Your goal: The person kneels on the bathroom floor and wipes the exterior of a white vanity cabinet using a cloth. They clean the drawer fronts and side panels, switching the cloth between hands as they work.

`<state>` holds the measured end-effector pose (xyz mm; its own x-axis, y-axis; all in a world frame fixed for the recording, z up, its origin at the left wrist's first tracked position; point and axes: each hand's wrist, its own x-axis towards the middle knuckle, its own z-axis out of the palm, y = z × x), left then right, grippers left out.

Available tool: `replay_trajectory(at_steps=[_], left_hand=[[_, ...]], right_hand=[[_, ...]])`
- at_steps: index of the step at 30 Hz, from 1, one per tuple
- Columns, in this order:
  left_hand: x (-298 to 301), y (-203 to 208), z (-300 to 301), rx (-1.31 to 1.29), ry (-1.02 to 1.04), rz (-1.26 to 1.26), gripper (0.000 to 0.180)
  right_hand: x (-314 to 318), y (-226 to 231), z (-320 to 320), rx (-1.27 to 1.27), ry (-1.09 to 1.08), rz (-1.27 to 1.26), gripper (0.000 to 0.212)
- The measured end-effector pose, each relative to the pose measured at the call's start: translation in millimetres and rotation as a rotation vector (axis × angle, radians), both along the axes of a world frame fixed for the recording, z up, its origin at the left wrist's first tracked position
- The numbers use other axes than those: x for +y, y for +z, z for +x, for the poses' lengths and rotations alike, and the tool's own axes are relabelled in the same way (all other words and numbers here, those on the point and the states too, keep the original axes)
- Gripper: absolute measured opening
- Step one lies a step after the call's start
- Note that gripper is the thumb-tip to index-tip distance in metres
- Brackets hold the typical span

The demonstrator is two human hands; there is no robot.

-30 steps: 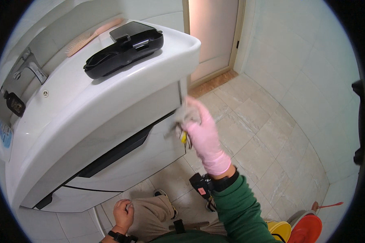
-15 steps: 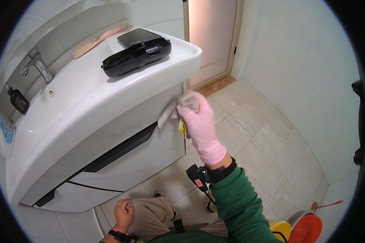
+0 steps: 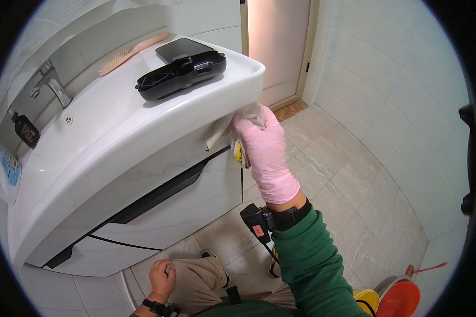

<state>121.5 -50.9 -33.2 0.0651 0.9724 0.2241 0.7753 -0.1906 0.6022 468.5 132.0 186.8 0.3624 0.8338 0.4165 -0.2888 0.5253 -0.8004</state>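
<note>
My right hand [image 3: 267, 140], in a pink rubber glove, is closed round a crumpled beige-grey cloth [image 3: 253, 113]. It is just under the right end of the white washbasin's rim [image 3: 195, 98]. One corner of the cloth hangs toward the front of the marbled white cabinet [image 3: 195, 203]; a small yellow patch shows below the fist. Whether the cloth presses on the cabinet is hard to see. My left hand [image 3: 162, 276], bare, rests on my left knee with its fingers curled in, and nothing shows in it.
On the basin's rim lie an open black case [image 3: 182, 76], a dark flat device [image 3: 180, 48] and a pink hairbrush [image 3: 127, 55]. A tap [image 3: 55, 87], a dark bottle [image 3: 25, 131] and a white bottle [image 3: 4, 169] stand left. Red [image 3: 402, 298] and yellow [image 3: 366, 300] containers sit lower right.
My right hand has moved up with the cloth, from the upper cabinet front to just beneath the basin's rim. My left hand stays on the knee.
</note>
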Motion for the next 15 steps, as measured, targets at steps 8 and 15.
replay_trajectory(at_steps=[8, 15], left_hand=[[1, 3, 3, 0.001, 0.0, -0.02, 0.012], [1, 3, 4, 0.003, -0.001, -0.015, 0.012]], right_hand=[[-13, -19, -5, 0.081, -0.016, -0.26, 0.021], [2, -7, 4, 0.019, 0.008, -0.12, 0.021]])
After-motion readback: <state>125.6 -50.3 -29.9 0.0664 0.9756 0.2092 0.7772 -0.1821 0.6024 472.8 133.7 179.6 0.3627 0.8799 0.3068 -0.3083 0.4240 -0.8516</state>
